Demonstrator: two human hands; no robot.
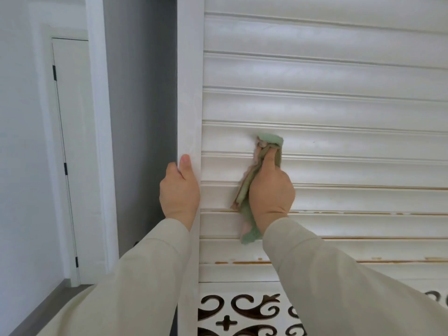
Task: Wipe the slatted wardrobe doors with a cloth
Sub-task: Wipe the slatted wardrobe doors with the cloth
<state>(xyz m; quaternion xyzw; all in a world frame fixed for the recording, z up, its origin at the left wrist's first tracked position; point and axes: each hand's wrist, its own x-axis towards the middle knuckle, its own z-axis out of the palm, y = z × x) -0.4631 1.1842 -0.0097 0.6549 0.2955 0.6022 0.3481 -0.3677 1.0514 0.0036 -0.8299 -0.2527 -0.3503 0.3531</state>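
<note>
Right fingers: we saw our right hand [270,190] near the middle of the frame, its fingers curled round the green cloth [257,187] and wrapped in it at the tip, which pressed against a slat.
Cloth: it was bunched over the fingertips at centre frame, ran down along the left side of our right hand, and its loose end hung just below the wrist, lying on the slats.
Left fingers: our left hand [179,187], left of centre, gripped the door's left frame edge [190,105], thumb lying flat on the front face, the other fingers hooked round behind the edge and mostly hidden.
Sleeves: both arms wore pale beige sleeves [339,275] rising from the bottom of the frame.
Wardrobe door: the white slatted door [339,105] filled the right and centre; lower slats showed worn brownish edges.
Fretwork panel: a white scroll cut-out panel [242,311] sat below the slats at bottom centre.
Room door: a white door with black hinges [70,141] stood at the left, beside a grey wall [140,117].
</note>
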